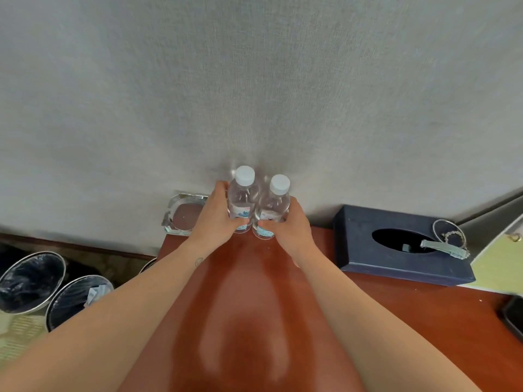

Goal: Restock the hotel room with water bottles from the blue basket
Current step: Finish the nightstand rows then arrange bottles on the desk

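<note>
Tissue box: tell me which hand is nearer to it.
Right. The right hand grips the right bottle just left of the tissue box; the left hand grips the left bottle farther left, by the glass dish.

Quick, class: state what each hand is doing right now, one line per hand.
Left hand: closed around the left water bottle, holding it upright.
Right hand: closed around the right water bottle, holding it upright.

two clear water bottles with white caps, upright, touching, against the wall.
</note>
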The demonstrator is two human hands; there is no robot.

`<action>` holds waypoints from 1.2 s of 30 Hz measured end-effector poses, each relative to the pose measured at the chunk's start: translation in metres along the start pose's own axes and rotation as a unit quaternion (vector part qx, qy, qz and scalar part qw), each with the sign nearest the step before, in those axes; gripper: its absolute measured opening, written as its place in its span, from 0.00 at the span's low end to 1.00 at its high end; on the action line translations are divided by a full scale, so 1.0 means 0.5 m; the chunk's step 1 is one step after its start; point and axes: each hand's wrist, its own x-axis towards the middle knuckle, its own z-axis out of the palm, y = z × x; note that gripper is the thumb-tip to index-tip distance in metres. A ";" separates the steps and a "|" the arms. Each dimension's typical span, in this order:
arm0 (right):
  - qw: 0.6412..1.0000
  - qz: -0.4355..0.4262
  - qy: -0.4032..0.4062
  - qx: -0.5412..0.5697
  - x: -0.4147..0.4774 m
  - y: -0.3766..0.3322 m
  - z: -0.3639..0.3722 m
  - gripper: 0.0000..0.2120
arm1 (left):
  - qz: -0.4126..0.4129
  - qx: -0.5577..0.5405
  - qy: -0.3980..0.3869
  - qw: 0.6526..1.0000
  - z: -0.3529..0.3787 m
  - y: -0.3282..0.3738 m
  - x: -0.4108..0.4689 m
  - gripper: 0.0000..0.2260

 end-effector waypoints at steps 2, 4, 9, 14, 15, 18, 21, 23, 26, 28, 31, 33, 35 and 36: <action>1.000 0.005 0.009 -0.018 0.005 0.001 0.003 0.25 | 0.002 0.002 0.012 1.000 0.006 -0.003 0.005 0.30; 0.999 0.005 0.018 -0.032 0.012 -0.001 0.006 0.25 | 0.005 0.000 0.018 1.000 0.009 -0.004 0.010 0.30; 0.998 -0.005 0.039 -0.040 0.022 -0.004 0.018 0.25 | 0.013 -0.009 0.037 0.999 0.016 -0.005 0.015 0.31; 0.999 0.007 0.038 -0.016 0.035 -0.005 0.017 0.29 | 0.019 -0.013 0.042 0.999 0.019 0.000 0.024 0.31; 0.999 0.005 0.039 -0.019 0.037 -0.004 0.017 0.30 | 0.021 -0.011 0.044 0.999 0.020 0.000 0.026 0.31; 0.997 -0.009 0.053 -0.049 0.042 -0.005 0.022 0.33 | 0.020 -0.006 0.046 0.999 0.022 -0.001 0.027 0.31; 0.997 -0.019 0.058 -0.057 0.044 -0.007 0.031 0.34 | 0.021 -0.005 0.049 0.999 0.025 -0.003 0.027 0.31; 0.997 -0.019 0.059 -0.053 0.046 -0.007 0.033 0.34 | 0.020 -0.003 0.053 0.998 0.028 -0.003 0.026 0.31; 0.996 -0.015 0.063 -0.054 0.046 -0.006 0.033 0.35 | 0.019 0.004 0.056 0.998 0.028 -0.003 0.024 0.32; 0.996 -0.012 0.062 -0.056 0.045 -0.005 0.031 0.35 | 0.019 0.010 0.050 0.999 0.026 -0.002 0.023 0.34; 0.997 -0.004 0.055 -0.051 0.042 0.000 0.030 0.38 | 0.014 0.014 0.042 0.999 0.022 0.004 0.020 0.39; 0.997 0.004 0.056 -0.043 0.040 0.002 0.027 0.39 | 0.014 0.014 0.042 0.999 0.018 0.009 0.015 0.41; 0.997 0.000 0.063 -0.046 0.040 0.001 0.021 0.37 | 0.014 0.008 0.043 0.999 0.010 0.013 0.010 0.40; 0.997 -0.002 0.064 -0.049 0.040 0.000 0.017 0.36 | 0.015 0.005 0.039 0.999 0.006 0.015 0.009 0.38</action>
